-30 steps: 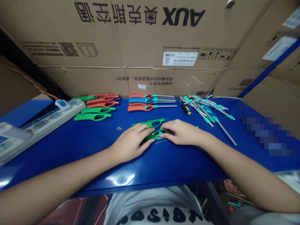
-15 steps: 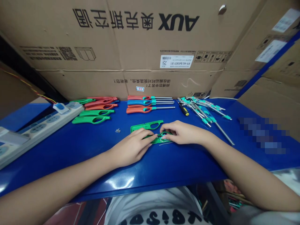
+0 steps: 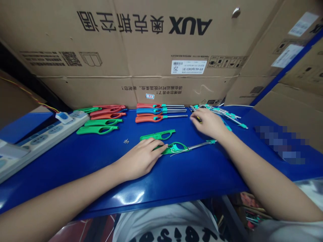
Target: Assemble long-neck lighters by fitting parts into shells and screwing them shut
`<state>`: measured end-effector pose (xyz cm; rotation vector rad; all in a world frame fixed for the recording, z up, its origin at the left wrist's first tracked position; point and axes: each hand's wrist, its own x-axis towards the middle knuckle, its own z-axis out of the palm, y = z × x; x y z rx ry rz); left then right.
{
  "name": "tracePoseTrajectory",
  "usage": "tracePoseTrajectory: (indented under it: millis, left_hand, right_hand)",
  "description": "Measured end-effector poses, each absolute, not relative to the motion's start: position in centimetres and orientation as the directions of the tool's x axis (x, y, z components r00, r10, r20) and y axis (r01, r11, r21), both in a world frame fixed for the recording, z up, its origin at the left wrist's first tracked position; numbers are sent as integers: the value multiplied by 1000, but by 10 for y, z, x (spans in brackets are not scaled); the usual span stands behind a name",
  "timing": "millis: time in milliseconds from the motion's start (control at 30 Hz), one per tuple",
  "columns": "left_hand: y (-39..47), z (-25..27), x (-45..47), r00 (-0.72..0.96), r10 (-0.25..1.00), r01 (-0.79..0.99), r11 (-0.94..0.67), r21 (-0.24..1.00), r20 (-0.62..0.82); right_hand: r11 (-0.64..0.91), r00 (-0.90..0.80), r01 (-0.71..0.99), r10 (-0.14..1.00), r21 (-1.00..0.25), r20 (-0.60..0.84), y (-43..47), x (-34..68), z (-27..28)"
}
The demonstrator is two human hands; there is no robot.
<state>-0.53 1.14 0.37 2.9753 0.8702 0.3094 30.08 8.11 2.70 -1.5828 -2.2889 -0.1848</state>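
My left hand [image 3: 141,156] holds down one green lighter shell half [image 3: 166,151], its fingers bent over the handle end. Within that half lie teal and white inner parts and a thin clear tube. A metal barrel [image 3: 199,145] with a teal piece near its far end extends from it to the right. The matching green shell half [image 3: 157,135] lies just behind, apart from it. My right hand [image 3: 208,122] is closed around a black and yellow screwdriver [image 3: 199,119] at the barrel pile; most of the screwdriver is hidden by the fingers.
Small screws [image 3: 126,141] lie left of the shell. Several coloured shells [image 3: 101,130] are stacked at the left, assembled lighters [image 3: 148,118] at the back middle, and metal barrels [image 3: 234,121] at the back right. A power strip [image 3: 45,139] runs along the left; cardboard [image 3: 151,50] walls the back.
My right hand has left the green shell and moved right and back to the screwdriver, uncovering the metal barrel. My left hand stays on the shell.
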Motion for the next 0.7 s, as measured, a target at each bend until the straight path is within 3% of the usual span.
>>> tracePoseTrajectory:
  millis: [133, 233, 700]
  left_hand:
    - [11, 4, -6, 832, 527, 522, -850, 73, 177]
    - [12, 5, -7, 834, 523, 520, -851, 67, 176]
    - [11, 5, -7, 835, 517, 513, -855, 74, 190]
  right_hand:
    - [-1, 24, 998, 909, -56, 416, 104, 337, 21]
    - [-137, 146, 989, 930, -51, 338, 113, 352, 15]
    - [-165, 171, 985, 948, -47, 270, 124, 357, 4]
